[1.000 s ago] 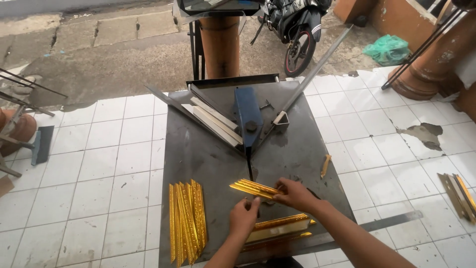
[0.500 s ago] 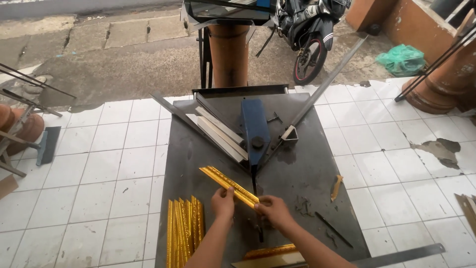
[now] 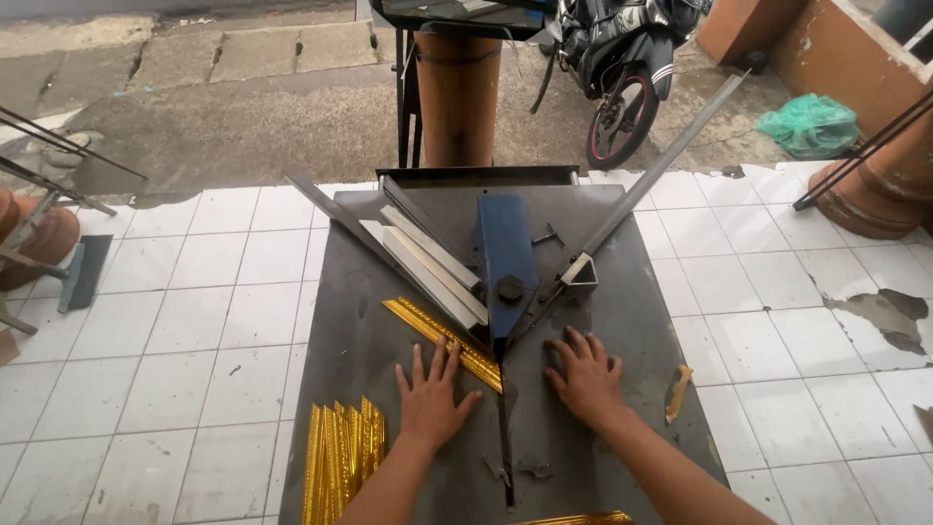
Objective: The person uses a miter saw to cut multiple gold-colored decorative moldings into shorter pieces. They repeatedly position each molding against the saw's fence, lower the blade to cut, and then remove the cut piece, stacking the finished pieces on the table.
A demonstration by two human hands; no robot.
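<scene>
Left hand (image 3: pixel 432 399) lies flat, fingers spread, pressing a gold moulding (image 3: pixel 442 342) against the table (image 3: pixel 622 292); right hand (image 3: pixel 586 377) rests open beside the blue cutter (image 3: pixel 505 255).

Quick tally: two hands are seen flat on the metal table (image 3: pixel 632 321), the left hand (image 3: pixel 431 394) and the right hand (image 3: pixel 585 377). One gold moulding strip (image 3: pixel 428 331) is laid out alone by the blue cutter (image 3: pixel 505 255), of which one is counted. A stack of gold strips (image 3: pixel 342 457) is piled lower left, too bunched to count exactly. Roughly three pale strips (image 3: pixel 428 262) are spotted, plus one motorcycle (image 3: pixel 622 68) and one green bag (image 3: pixel 812 126).
</scene>
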